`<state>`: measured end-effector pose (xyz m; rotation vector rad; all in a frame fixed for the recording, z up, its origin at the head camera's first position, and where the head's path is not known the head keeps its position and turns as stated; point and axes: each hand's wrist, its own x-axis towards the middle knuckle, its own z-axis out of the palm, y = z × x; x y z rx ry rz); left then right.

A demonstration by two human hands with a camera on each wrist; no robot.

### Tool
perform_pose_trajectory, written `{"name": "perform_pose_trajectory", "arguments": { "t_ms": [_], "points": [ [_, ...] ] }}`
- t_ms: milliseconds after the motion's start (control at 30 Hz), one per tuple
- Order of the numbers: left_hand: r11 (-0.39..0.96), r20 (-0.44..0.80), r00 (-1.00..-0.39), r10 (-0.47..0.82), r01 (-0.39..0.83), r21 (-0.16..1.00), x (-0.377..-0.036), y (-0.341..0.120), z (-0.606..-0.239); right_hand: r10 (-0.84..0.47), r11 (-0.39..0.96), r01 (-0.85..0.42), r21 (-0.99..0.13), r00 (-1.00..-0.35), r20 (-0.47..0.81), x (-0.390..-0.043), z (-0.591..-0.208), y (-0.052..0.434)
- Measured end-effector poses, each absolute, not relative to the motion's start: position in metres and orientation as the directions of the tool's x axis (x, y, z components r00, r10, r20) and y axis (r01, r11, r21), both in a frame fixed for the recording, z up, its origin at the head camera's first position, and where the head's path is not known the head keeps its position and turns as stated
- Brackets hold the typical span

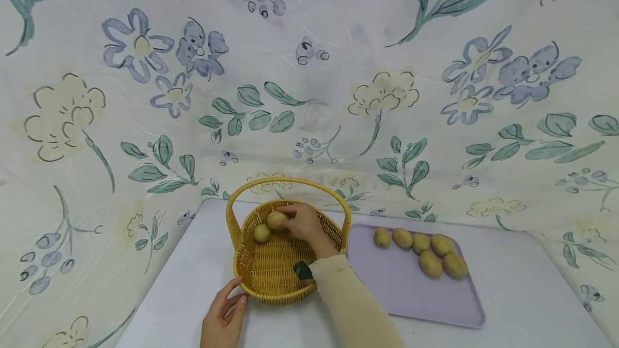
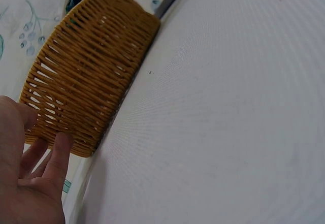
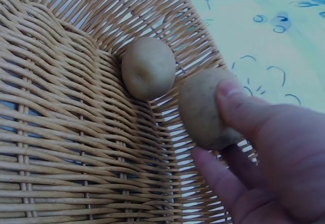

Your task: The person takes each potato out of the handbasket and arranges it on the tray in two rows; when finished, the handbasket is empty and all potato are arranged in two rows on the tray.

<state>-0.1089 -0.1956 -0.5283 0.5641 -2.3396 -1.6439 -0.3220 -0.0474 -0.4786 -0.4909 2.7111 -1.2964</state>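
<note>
A small brown potato (image 3: 203,109) is pinched by the right hand (image 1: 306,224) inside the round yellow woven basket (image 1: 271,278). A second small potato (image 3: 148,67) lies just beside it. The basket's near wall is touched by the left hand (image 1: 223,316), fingers straight. Six potatoes (image 1: 420,251) lie on the flat purple tray (image 1: 411,299).

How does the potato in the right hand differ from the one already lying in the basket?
The held potato is pinched by the right hand near the basket's far wall; the lying potato rests free on the weave, untouched. The held one sits right of the other in the head view. Both are smooth, oval and tan, of similar size.
</note>
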Motion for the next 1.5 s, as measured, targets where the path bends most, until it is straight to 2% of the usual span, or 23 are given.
{"name": "perform_pose_trajectory", "arguments": {
  "t_ms": [200, 567, 900, 1267, 1500],
  "points": [
    [0.292, -0.001, -0.903, -0.43, -0.14, 0.946, -0.108, -0.198, -0.53, -0.306, 0.537, -0.195, -0.821, -0.952, 0.026, -0.318, -0.479, -0.045],
    [0.283, -0.022, -0.899, -0.437, -0.16, 0.946, -0.109, -0.196, -0.531, -0.292, 0.513, -0.165, -0.842, -0.956, 0.01, -0.312, -0.465, -0.038],
    [0.288, -0.014, -0.898, -0.439, -0.155, 0.945, -0.11, -0.196, -0.531, -0.293, 0.384, -0.128, -0.914, -0.956, 0.011, -0.298, -0.443, -0.026],
    [0.284, -0.036, -0.901, -0.432, -0.174, 0.943, -0.11, -0.197, -0.532, -0.298, 0.341, -0.235, -0.91, -0.945, 0.133, -0.268, -0.426, -0.001],
    [0.278, -0.027, -0.901, -0.434, -0.162, 0.947, -0.111, -0.197, -0.531, -0.286, 0.298, -0.241, -0.924, -0.946, 0.154, -0.247, -0.423, 0.017]
  ]
}}
